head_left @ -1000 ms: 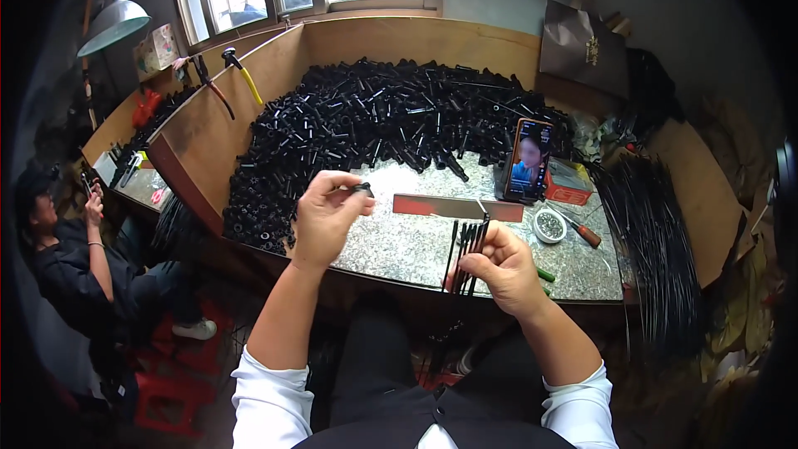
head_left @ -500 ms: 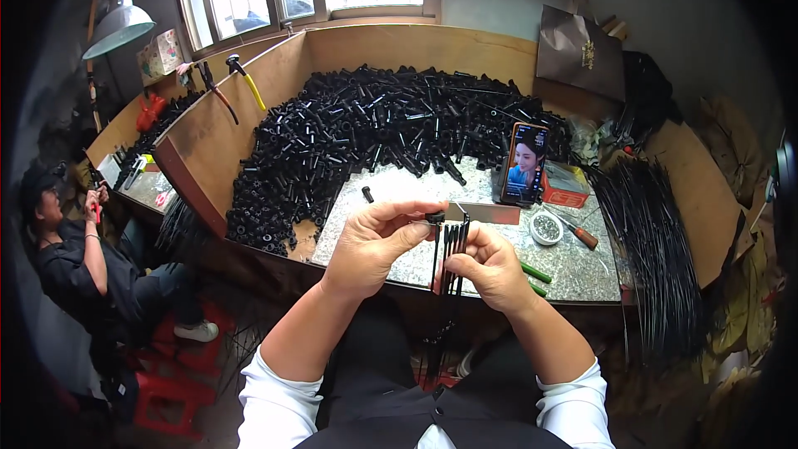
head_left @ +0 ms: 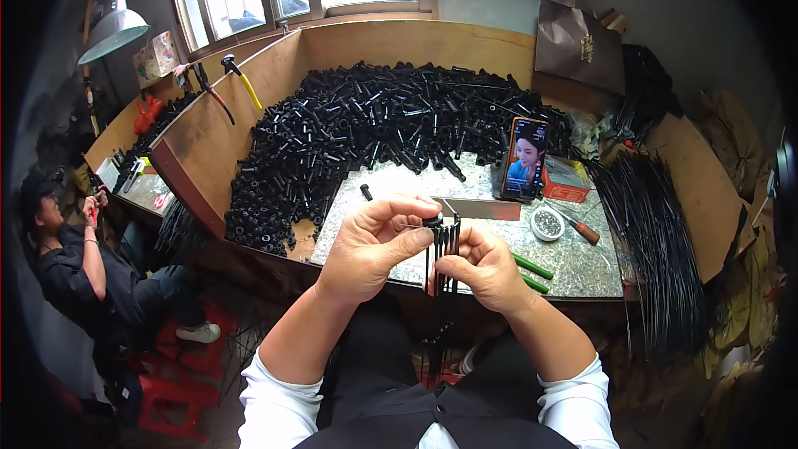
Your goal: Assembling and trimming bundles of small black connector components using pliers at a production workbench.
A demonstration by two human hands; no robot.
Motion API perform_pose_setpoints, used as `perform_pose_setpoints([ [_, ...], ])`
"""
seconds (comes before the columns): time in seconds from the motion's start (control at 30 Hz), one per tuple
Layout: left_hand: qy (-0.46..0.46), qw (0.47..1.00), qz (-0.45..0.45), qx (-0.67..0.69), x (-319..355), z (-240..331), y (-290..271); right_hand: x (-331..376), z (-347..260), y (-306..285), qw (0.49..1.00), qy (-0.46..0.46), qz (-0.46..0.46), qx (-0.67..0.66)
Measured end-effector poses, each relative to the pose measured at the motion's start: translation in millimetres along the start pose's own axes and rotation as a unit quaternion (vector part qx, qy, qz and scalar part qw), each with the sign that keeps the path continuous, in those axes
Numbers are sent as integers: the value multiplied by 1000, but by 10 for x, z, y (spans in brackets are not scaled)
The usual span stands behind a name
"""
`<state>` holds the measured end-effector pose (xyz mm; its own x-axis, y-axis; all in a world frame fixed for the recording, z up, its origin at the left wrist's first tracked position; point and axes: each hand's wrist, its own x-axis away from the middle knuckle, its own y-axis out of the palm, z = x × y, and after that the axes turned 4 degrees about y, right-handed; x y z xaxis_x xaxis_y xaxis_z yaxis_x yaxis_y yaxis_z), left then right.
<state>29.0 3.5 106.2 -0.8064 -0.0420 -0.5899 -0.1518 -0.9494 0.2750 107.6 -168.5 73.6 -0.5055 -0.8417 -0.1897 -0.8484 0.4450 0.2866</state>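
Note:
In front of my chest, my left hand [head_left: 359,251] pinches a small round black hub [head_left: 432,221] between thumb and fingers. Slim black rods, like umbrella ribs [head_left: 441,287], hang in a row from the hub. My right hand [head_left: 489,273] is closed on them close by, its thumb across the row. One rod's bent top [head_left: 454,212] sticks up by the right fingers. Their lower ends fade against my dark clothes. Beyond my hands, a flat metal bar [head_left: 486,209] lies on the speckled worktop [head_left: 357,199], and green handles [head_left: 532,264] show beside my right hand.
Black tubular parts [head_left: 374,116] are heaped behind the worktop. At right are a phone [head_left: 524,162], a dish of small metal bits [head_left: 547,223], a screwdriver [head_left: 587,234] and long black rods [head_left: 652,258]. Cutters [head_left: 241,79] hang on the partition. Another person [head_left: 75,258] sits at left.
Both hands, with the hub and ribs, have shifted slightly left, and the ribs look closer together beneath the hub. Both grips stay closed. The view has tilted a little.

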Motion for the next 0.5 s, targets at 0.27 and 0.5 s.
perform_pose_setpoints([
  [0.27,6,1000,-24,-19,0,-5,-36,-6,-19,5,998,-10,-63,21],
  [0.5,-3,999,-33,-13,-5,19,-27,-15,-46,-75,991,12,-128,38],
])
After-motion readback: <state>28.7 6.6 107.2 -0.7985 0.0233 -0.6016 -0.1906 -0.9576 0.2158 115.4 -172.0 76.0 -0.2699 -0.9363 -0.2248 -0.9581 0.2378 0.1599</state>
